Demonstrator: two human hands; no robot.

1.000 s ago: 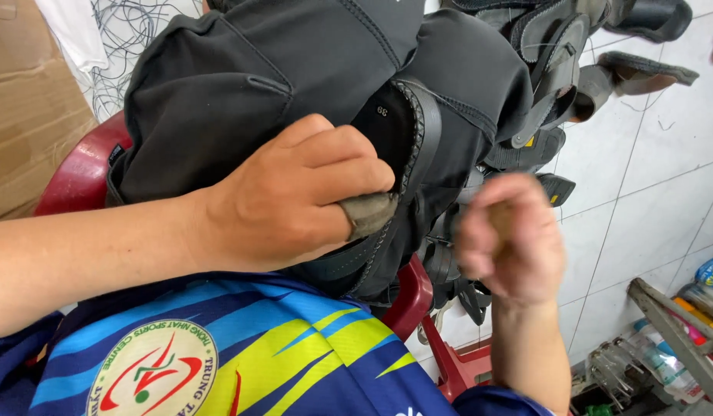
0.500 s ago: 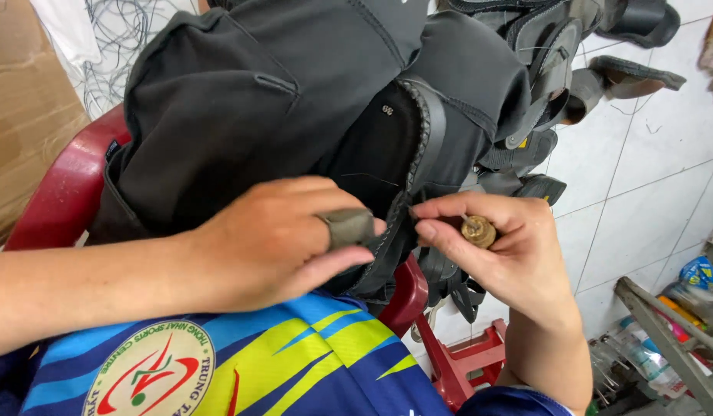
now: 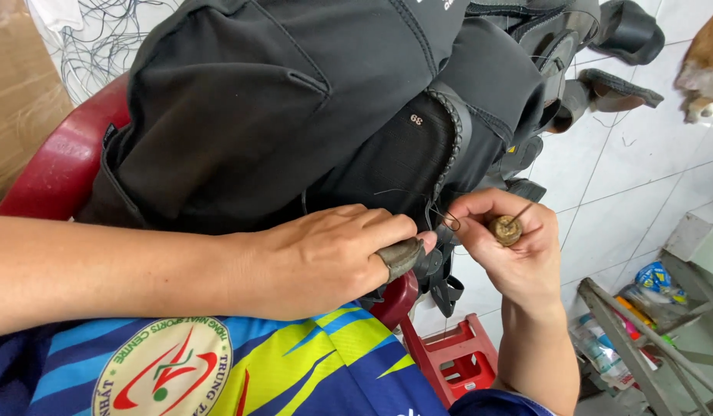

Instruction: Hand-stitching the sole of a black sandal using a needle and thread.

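Note:
A black shoe upper (image 3: 402, 162) with a stitched rim lies on my lap, against dark padded fabric (image 3: 241, 115). My left hand (image 3: 325, 258) presses on its lower edge; a dull grey finger guard covers one fingertip next to the seam. My right hand (image 3: 510, 246) grips a stitching awl (image 3: 508, 228) with a round wooden handle, its thin metal point angled toward the rim. A dark thread (image 3: 441, 216) loops out of the seam between the two hands.
A red plastic chair (image 3: 60, 166) curves around the left side. A small red stool (image 3: 456, 362) stands on the white tiled floor (image 3: 603, 192) below. More black uppers (image 3: 603, 46) pile at top right. A metal frame and wrapped packets (image 3: 641, 331) sit at lower right.
My right hand came in from the side with the awl and now meets the seam. My left hand slid down to the lower edge of the upper.

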